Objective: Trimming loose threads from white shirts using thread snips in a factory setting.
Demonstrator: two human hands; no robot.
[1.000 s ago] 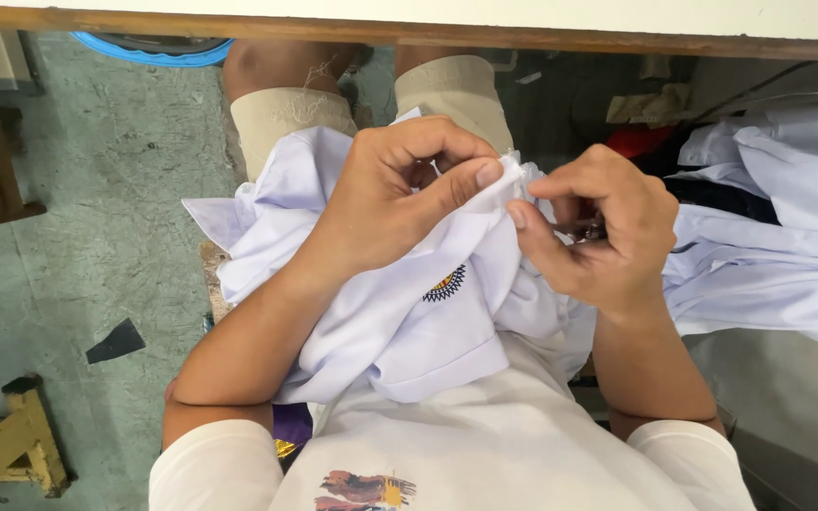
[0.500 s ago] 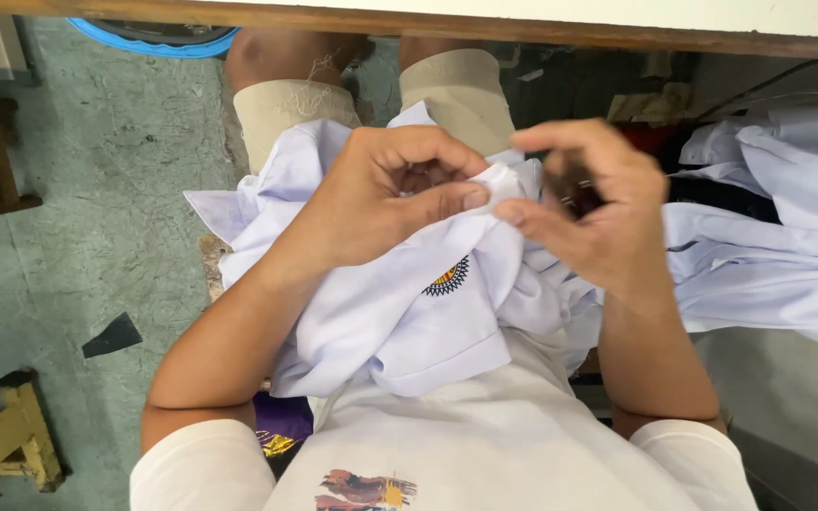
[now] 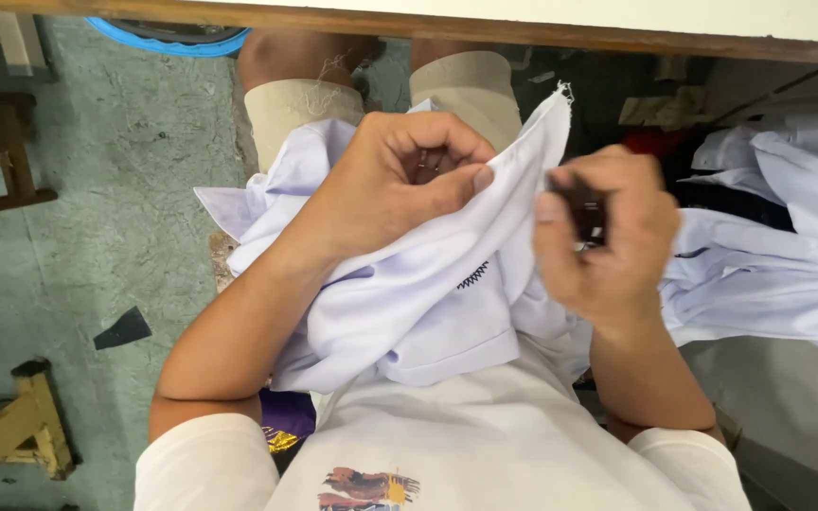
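A white shirt with a small dark embroidered badge lies bunched on my lap. My left hand grips a fold of its cloth, holding one edge up so a corner stands near the table edge. My right hand is beside that raised edge, fingers closed around a small dark tool, blurred by motion. What kind of tool it is cannot be made out.
A wooden table edge runs across the top. A heap of white shirts lies to the right. On the green floor at left are a wooden stool, a blue rim, a dark scrap and a wooden frame.
My right hand has drawn away from the cloth to the right with the dark tool. My left hand has lifted the shirt's edge higher, so its corner now sticks up.
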